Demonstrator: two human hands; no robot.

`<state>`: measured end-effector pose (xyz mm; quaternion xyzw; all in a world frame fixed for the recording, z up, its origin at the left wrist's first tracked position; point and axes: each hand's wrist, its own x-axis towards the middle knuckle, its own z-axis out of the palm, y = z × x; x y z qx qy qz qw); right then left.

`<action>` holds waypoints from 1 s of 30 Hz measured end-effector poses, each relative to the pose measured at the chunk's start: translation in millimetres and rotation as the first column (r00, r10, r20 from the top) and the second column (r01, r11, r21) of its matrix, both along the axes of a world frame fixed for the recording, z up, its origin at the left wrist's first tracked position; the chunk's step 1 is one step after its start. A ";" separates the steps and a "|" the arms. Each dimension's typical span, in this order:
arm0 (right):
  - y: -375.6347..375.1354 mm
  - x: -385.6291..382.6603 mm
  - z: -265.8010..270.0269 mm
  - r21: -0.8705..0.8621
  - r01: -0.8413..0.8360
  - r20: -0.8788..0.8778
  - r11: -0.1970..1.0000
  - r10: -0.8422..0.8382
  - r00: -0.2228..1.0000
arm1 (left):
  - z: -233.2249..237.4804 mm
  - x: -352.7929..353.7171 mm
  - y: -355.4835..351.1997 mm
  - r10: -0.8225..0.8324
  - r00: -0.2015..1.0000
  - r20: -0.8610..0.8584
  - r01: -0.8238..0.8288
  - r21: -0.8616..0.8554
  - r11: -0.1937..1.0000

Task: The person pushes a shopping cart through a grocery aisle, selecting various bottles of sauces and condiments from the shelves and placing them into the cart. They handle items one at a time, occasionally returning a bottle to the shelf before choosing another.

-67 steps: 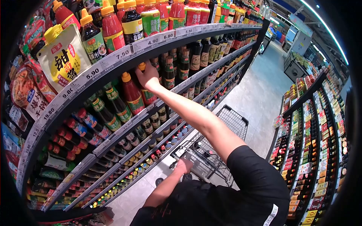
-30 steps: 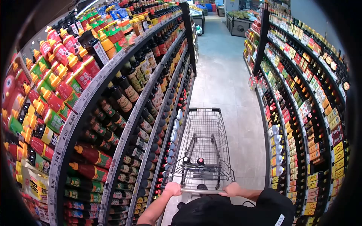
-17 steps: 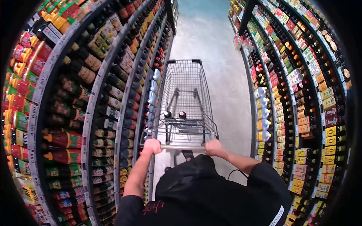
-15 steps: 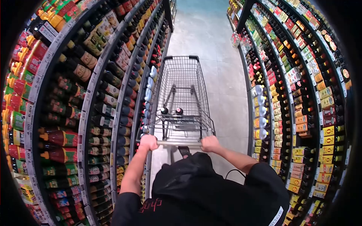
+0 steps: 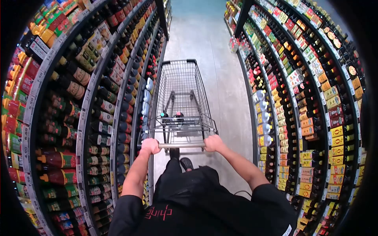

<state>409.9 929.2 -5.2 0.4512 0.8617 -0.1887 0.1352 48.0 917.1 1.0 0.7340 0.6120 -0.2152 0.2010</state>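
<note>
My left hand [image 5: 150, 146] is closed round the left end of the pale handlebar [image 5: 181, 145] of a shopping cart. Round the bar's right end, the fingers of my right hand [image 5: 213, 143] are wrapped too. Ahead of the bar stretches the cart's dark wire basket [image 5: 201, 93]. Two dark bottles, one with a teal cap [image 5: 163, 115] and one with a reddish cap [image 5: 179, 114], show near its handle end. My shoe [image 5: 186, 163] is visible below the bar.
A left shelf [image 5: 80, 133] with bottled sauces and price strips runs close beside the cart. Another shelf [image 5: 299, 147] of bottles and boxes lines the right side. Between them the grey floor [image 5: 228, 90] leads forward. Large clear jugs [image 5: 264, 129] stand low on the right.
The cart and both hands appear slightly farther left in view. My legs and a shoe now show more under the handlebar. Both hands keep their grip.
</note>
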 end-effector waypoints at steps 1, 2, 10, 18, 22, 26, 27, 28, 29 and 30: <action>4.3 -0.1 -1.2 0.021 -0.004 -0.003 1.000 0.004 1.000 | -2.3 -0.9 3.5 0.003 1.000 0.010 -0.003 0.014 1.000; 7.5 -1.9 -3.1 -0.007 0.016 0.031 1.000 -0.016 0.999 | -3.7 -2.3 6.9 0.000 1.000 0.012 0.000 0.000 1.000; 45.7 -13.2 -5.7 0.025 0.187 0.061 0.982 -0.189 0.980 | -2.4 -7.7 57.3 -0.086 0.995 0.052 0.086 0.000 0.996; 99.0 -24.7 -4.0 -0.017 0.229 0.180 0.973 -0.222 0.958 | 0.6 -19.2 115.6 -0.095 0.989 0.111 0.095 0.005 0.995; 125.7 -31.3 1.2 -0.002 0.257 0.170 0.966 -0.253 0.952 | 10.3 -23.6 142.8 -0.097 0.985 0.143 0.097 0.003 0.995; 150.4 -29.5 -8.1 0.003 0.268 0.181 0.963 -0.264 0.947 | 13.3 -24.3 167.4 -0.109 0.980 0.167 0.106 0.024 0.994; 156.2 -29.4 -10.2 0.035 0.265 0.156 0.963 -0.268 0.951 | 21.8 -23.2 173.9 -0.090 0.983 0.159 0.087 0.026 0.996; 161.6 -29.1 -12.8 0.032 0.275 0.162 0.961 -0.277 0.947 | 26.2 -22.8 181.0 -0.070 0.986 0.150 0.066 0.028 0.997; 169.1 -28.3 -15.5 0.041 0.269 0.165 0.962 -0.272 0.948 | 25.5 -23.2 188.1 -0.079 0.985 0.154 0.077 0.024 0.997; 176.4 -28.4 -13.5 0.050 0.263 0.168 0.963 -0.268 0.949 | 24.9 -23.0 195.3 -0.074 0.985 0.154 0.073 0.011 0.997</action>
